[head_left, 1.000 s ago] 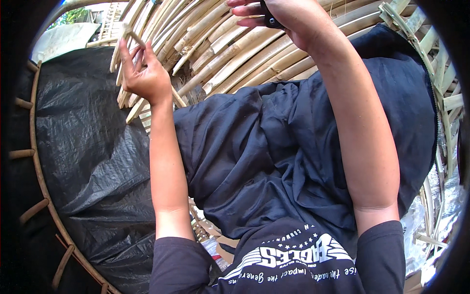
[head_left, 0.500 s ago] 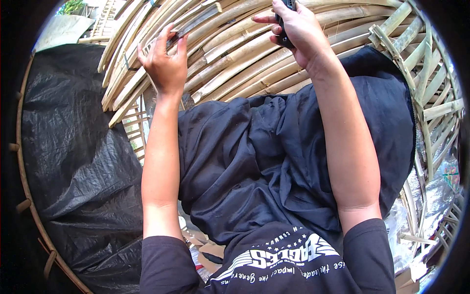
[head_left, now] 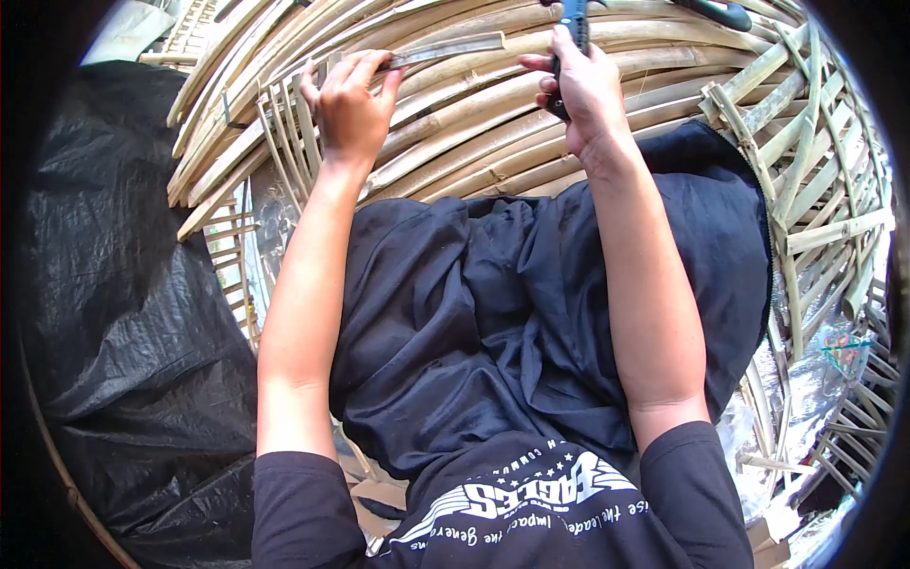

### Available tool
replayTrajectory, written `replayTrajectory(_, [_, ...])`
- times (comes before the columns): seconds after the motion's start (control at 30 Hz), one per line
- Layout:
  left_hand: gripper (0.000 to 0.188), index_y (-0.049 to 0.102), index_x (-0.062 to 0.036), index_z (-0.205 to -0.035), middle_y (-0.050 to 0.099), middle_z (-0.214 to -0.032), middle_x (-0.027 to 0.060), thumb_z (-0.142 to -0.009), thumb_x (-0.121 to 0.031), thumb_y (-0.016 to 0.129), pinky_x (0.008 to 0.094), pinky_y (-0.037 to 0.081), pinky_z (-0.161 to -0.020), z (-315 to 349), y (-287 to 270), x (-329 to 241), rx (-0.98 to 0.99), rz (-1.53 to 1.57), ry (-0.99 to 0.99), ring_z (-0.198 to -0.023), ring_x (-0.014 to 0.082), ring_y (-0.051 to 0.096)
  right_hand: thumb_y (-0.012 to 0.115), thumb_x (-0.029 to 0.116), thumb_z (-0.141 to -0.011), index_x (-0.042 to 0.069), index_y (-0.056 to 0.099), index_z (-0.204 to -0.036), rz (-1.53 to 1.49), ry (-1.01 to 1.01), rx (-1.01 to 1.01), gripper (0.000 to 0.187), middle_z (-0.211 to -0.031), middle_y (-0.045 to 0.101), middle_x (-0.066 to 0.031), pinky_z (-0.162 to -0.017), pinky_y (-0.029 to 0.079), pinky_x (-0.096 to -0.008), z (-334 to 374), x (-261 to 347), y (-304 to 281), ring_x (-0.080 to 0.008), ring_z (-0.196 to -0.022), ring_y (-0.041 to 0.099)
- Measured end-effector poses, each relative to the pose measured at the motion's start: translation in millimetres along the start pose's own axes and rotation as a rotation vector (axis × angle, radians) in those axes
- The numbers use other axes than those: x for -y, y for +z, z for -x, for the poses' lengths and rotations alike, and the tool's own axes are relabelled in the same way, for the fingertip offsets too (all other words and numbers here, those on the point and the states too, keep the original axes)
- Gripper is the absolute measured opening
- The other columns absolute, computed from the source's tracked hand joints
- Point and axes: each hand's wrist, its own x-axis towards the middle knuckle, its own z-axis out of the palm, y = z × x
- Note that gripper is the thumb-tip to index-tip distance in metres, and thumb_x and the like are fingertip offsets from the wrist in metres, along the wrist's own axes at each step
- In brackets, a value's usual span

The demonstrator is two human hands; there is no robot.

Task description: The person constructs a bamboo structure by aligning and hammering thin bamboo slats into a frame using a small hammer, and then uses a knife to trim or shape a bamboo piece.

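My left hand (head_left: 353,112) is closed, thumb and fingers pinching a short greyish bamboo strip (head_left: 450,48) that points to the right. It is held just above a pile of long pale split bamboo slats (head_left: 493,123). Several thin upright slats (head_left: 289,133) stand beside this hand's wrist. To the right, my right hand (head_left: 590,90) is wrapped round the black grip of what looks like a hammer (head_left: 573,21). The tool points away from me, and the top edge of the view cuts off its head. A gap separates the strip's end from the tool.
Dark cloth (head_left: 493,313) covers my lap under the forearms. A black tarp (head_left: 123,313) spreads along the left. On the right is an open woven bamboo frame (head_left: 825,171), with clear plastic (head_left: 758,446) below it. A black curved handle (head_left: 720,12) lies on the slats at upper right.
My left hand has moved right and slightly down in view, and the bamboo strip now points more sideways. The tool in my right hand has dropped lower in view, showing more of its upper end.
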Motion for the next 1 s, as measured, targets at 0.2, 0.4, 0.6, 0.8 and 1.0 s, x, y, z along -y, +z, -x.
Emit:
replayTrajectory(0.2, [0.021, 0.076, -0.0178, -0.104, 0.075, -0.107, -0.0015, -0.088, -0.031, 0.078, 0.052, 0.028, -0.116, 9, 31, -9, 0.104, 0.029, 0.027, -0.105, 0.0173, 0.069, 0.06, 0.032, -0.104, 0.008, 0.053, -0.106, -0.048, -0.021, -0.238, 0.025, -0.094, 0.068, -0.0108, -0.054, 0.051, -0.0297, -11, 4, -23, -0.0087, -0.06, 0.052])
replayTrajectory(0.4, [0.026, 0.075, -0.0176, -0.108, 0.073, -0.108, -0.0018, -0.087, -0.033, 0.078, 0.056, 0.023, -0.117, 21, 52, -10, 0.136, 0.087, 0.043, -0.107, 0.0162, 0.067, 0.056, 0.028, -0.105, 0.0, 0.053, -0.107, 0.012, -0.041, -0.274, 0.028, -0.09, 0.07, -0.014, -0.052, 0.053, -0.0304, -18, -4, -30, -0.0123, -0.058, 0.056])
replayTrajectory(0.6, [0.061, 0.061, -0.0171, -0.139, 0.054, -0.147, 0.0046, -0.094, -0.058, 0.063, 0.069, 0.015, -0.118, 35, 65, -16, 0.28, 0.017, -0.031, -0.138, 0.0237, 0.049, 0.057, 0.028, -0.107, 0.007, 0.051, -0.096, 0.201, -0.166, -0.178, 0.024, -0.076, 0.056, -0.001, -0.051, 0.045, -0.0269, -6, -10, -15, -0.0075, -0.055, 0.048])
replayTrajectory(0.8, [0.098, 0.022, -0.01, -0.163, 0.027, -0.168, 0.0083, -0.094, -0.078, 0.038, 0.0789, -0.004, -0.115, 57, 90, -26, 0.183, 0.1, -0.066, -0.157, 0.0221, 0.021, 0.057, 0.03, -0.107, 0.004, 0.054, -0.098, 0.583, -0.207, 0.049, 0.027, -0.067, 0.058, -0.0034, -0.045, 0.046, -0.0292, 8, -31, -4, -0.0113, -0.052, 0.057])
replayTrajectory(1.0, [0.101, 0.025, -0.0066, -0.161, 0.03, -0.166, 0.0107, -0.091, -0.076, 0.046, 0.0743, -0.005, -0.116, 61, 100, -25, 0.133, 0.083, -0.096, -0.155, 0.0231, 0.025, 0.06, 0.027, -0.104, -0.001, 0.056, -0.106, 0.931, -0.424, 0.127, 0.029, -0.066, 0.062, -0.0205, -0.057, 0.047, -0.0454, 20, -55, 7, -0.0374, -0.06, 0.065])
